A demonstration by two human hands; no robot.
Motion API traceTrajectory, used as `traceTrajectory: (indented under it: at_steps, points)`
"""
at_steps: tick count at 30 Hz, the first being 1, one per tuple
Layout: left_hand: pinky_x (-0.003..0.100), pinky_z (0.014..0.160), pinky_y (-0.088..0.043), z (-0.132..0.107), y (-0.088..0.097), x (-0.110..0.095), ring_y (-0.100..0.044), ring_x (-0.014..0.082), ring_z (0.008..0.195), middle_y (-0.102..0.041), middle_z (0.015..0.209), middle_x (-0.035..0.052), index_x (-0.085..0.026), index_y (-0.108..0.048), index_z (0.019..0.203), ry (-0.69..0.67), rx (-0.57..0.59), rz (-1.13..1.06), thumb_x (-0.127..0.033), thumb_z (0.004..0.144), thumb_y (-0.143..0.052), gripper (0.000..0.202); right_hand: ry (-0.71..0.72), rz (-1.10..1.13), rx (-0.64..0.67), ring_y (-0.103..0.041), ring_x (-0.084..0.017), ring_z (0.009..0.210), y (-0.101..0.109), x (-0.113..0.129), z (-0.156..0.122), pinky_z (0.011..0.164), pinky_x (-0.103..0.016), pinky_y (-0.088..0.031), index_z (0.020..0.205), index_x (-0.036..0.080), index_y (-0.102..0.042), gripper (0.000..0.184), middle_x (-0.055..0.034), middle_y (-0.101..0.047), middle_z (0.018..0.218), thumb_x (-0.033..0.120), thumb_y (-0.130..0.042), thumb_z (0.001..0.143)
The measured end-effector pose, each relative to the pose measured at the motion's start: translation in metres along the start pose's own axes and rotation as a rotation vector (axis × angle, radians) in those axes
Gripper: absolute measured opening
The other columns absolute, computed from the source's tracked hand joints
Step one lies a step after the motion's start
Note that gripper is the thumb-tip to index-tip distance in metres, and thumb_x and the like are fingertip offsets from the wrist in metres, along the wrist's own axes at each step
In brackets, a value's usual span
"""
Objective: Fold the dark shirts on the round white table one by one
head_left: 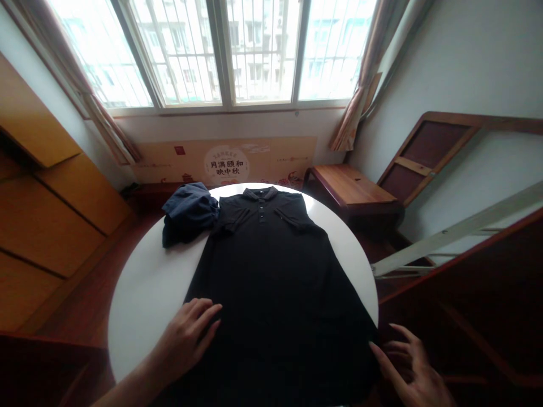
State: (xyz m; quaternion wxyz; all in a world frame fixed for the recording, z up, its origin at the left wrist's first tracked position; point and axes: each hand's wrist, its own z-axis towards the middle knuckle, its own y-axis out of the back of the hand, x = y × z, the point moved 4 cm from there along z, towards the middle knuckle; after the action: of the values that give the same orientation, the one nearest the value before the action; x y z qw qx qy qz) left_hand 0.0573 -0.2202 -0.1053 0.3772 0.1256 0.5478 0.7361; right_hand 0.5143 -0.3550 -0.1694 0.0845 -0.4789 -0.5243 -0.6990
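A black polo shirt (pixel 271 282) lies spread out, front up, on a round white table (pixel 139 305). Its collar and buttons point toward the window, and both short sleeves are folded inward over the chest. My left hand (pixel 189 333) rests at the shirt's left side edge, fingers stretched over the cloth and gripping nothing. Beside the lower right edge of the shirt is my right hand (pixel 409 362), its fingers spread apart, the thumb tip close to the fabric; whether it touches cannot be made out. The shirt's hem runs out of the view at the bottom.
A crumpled dark blue garment (pixel 190 212) sits at the table's far left, against the shirt's sleeve. Behind the table on the right stands a low wooden side table (pixel 352 183). Wooden cabinets (pixel 46 220) line the left wall, and a pale beam (pixel 458 232) slants along the right.
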Motion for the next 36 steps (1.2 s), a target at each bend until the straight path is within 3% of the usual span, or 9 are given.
traceTrajectory:
  at_steps: [2, 5, 7, 10, 14, 18, 26, 31, 36]
  points:
    - [0.042, 0.092, -0.054, -0.02, 0.006, 0.01, -0.061, 0.025, 0.105, -0.059, 0.116, 0.0105, -0.021, -0.055, 0.129, 0.205, -0.103, 0.065, -0.035, 0.096, -0.051, 0.036, -0.102, 0.209, 0.085, -0.072, -0.031, 0.082, -0.008, -0.007, -0.006, 0.067, -0.039, -0.061, 0.131, 0.024, -0.041, 0.089, -0.0096, -0.072, 0.09, 0.073, -0.07, 0.062]
    - [0.045, 0.089, -0.055, -0.042, 0.01, 0.024, -0.062, 0.0279, 0.104, -0.059, 0.117, 0.0114, -0.019, -0.048, 0.135, 0.46, -0.164, 0.068, -0.049, 0.094, -0.05, 0.051, -0.131, 0.434, 0.153, -0.072, -0.031, 0.093, -0.016, 0.006, -0.013, 0.07, -0.036, -0.061, 0.134, 0.027, -0.039, 0.088, -0.0098, -0.073, 0.097, 0.065, -0.076, 0.064]
    - [0.04, 0.078, -0.057, -0.053, 0.009, 0.03, -0.066, 0.0249, 0.089, -0.062, 0.106, 0.0078, -0.02, -0.044, 0.138, 0.597, -0.118, 0.023, -0.054, 0.092, -0.048, 0.057, -0.138, 0.549, 0.186, -0.071, -0.031, 0.097, -0.018, 0.022, -0.018, 0.076, -0.038, -0.061, 0.134, 0.028, -0.039, 0.085, -0.0097, -0.074, 0.099, 0.061, -0.077, 0.066]
    - [0.032, 0.063, -0.052, -0.062, 0.008, 0.032, -0.063, 0.0194, 0.065, -0.06, 0.082, -0.0006, -0.022, -0.035, 0.144, 0.723, 0.006, -0.07, -0.053, 0.094, -0.043, 0.059, -0.175, 0.65, 0.231, -0.073, -0.031, 0.089, -0.015, 0.04, -0.024, 0.076, -0.042, -0.062, 0.137, 0.028, -0.037, 0.084, -0.0091, -0.076, 0.096, 0.058, -0.077, 0.069]
    - [0.027, 0.06, -0.047, -0.066, 0.013, 0.031, -0.06, 0.0178, 0.06, -0.053, 0.066, -0.0056, -0.024, -0.035, 0.141, 0.755, 0.035, -0.216, -0.051, 0.096, -0.04, 0.053, -0.213, 0.672, 0.316, -0.073, -0.033, 0.088, -0.007, 0.038, -0.022, 0.074, -0.043, -0.062, 0.135, 0.029, -0.039, 0.082, -0.0115, -0.075, 0.101, 0.056, -0.078, 0.068]
    - [0.024, 0.054, -0.044, -0.074, 0.019, 0.039, -0.059, 0.0163, 0.057, -0.053, 0.068, -0.0058, -0.025, -0.038, 0.137, 0.81, 0.001, -0.312, -0.056, 0.093, -0.043, 0.054, -0.242, 0.677, 0.374, -0.073, -0.034, 0.092, -0.003, 0.019, -0.016, 0.074, -0.041, -0.062, 0.129, 0.029, -0.044, 0.077, -0.0124, -0.075, 0.105, 0.053, -0.081, 0.066]
    - [0.025, 0.058, -0.043, -0.08, 0.016, 0.043, -0.061, 0.0178, 0.059, -0.055, 0.066, -0.0055, -0.022, -0.043, 0.133, 0.783, 0.088, -0.164, -0.051, 0.091, -0.042, 0.051, -0.206, 0.632, 0.415, -0.073, -0.035, 0.091, -0.008, 0.01, -0.014, 0.067, -0.038, -0.063, 0.123, 0.029, -0.054, 0.067, -0.0121, -0.075, 0.106, 0.057, -0.079, 0.067]
    - [0.025, 0.059, -0.044, -0.084, 0.021, 0.042, -0.063, 0.0178, 0.058, -0.058, 0.064, -0.0045, -0.022, -0.044, 0.135, 0.788, 0.144, -0.111, -0.049, 0.093, -0.04, 0.049, -0.114, 0.614, 0.47, -0.072, -0.034, 0.096, -0.005, 0.006, -0.011, 0.083, -0.042, -0.061, 0.122, 0.03, -0.061, 0.061, -0.011, -0.075, 0.105, 0.054, -0.078, 0.069]
    - [0.024, 0.058, -0.046, -0.09, 0.026, 0.045, -0.063, 0.0169, 0.06, -0.061, 0.069, -0.003, -0.025, -0.05, 0.129, 0.741, 0.144, -0.113, -0.052, 0.094, -0.042, 0.046, -0.056, 0.569, 0.486, -0.072, -0.033, 0.098, -0.004, -0.001, -0.009, 0.082, -0.038, -0.061, 0.125, 0.033, -0.061, 0.058, -0.0095, -0.075, 0.106, 0.049, -0.078, 0.071]
